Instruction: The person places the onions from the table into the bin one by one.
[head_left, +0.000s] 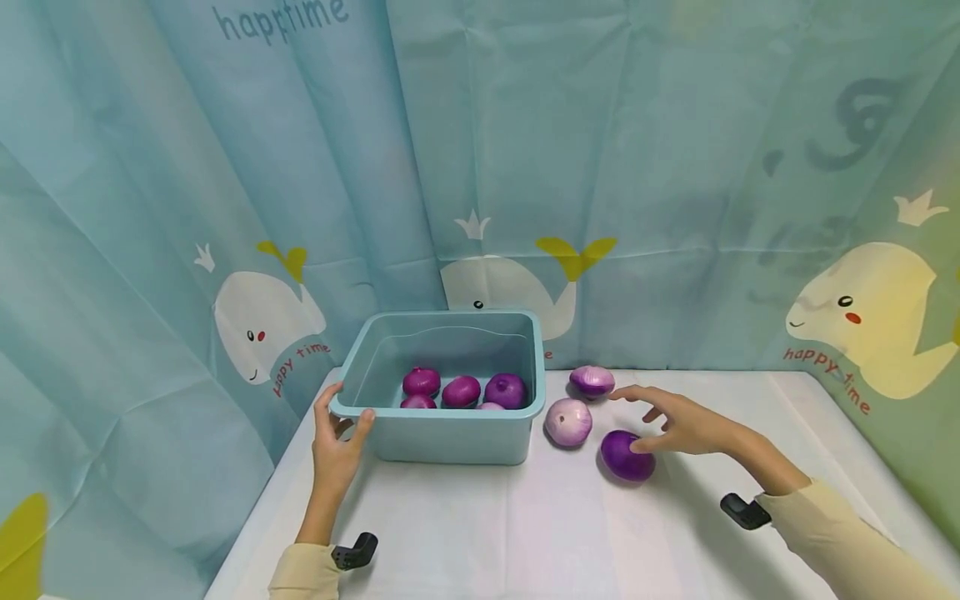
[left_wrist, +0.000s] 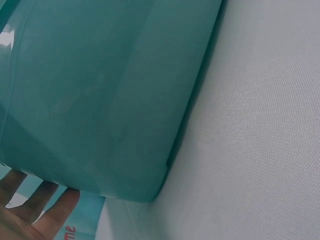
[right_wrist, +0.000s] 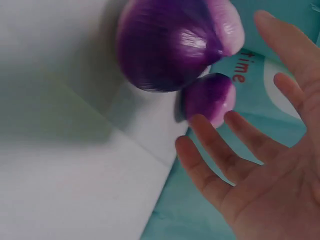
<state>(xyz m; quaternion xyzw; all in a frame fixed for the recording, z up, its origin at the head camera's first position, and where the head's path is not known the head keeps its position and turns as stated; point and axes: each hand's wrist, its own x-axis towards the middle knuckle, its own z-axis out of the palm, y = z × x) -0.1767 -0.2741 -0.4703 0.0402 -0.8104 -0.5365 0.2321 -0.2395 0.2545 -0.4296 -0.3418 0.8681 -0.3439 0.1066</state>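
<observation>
A light blue plastic bin (head_left: 450, 437) stands on the white table with several red onions (head_left: 461, 391) in it. At its front left corner my left hand (head_left: 335, 454) grips the rim, thumb on the front side and fingers along the left end. My right hand (head_left: 686, 425) hovers with spread fingers over a dark purple onion (head_left: 624, 460), holding nothing. In the right wrist view that onion (right_wrist: 157, 47) lies beyond the fingertips. Between it and the bin sits a paler onion (head_left: 567, 422). Behind is a purple-and-white onion (head_left: 592, 381), close to the right hand's fingertips.
A blue curtain (head_left: 675, 317) printed with whales hangs right behind the table and along its left side. The white tabletop (head_left: 570, 533) stretches in front of the bin and to the right. Black wrist cameras (head_left: 745, 511) sit by both sleeves.
</observation>
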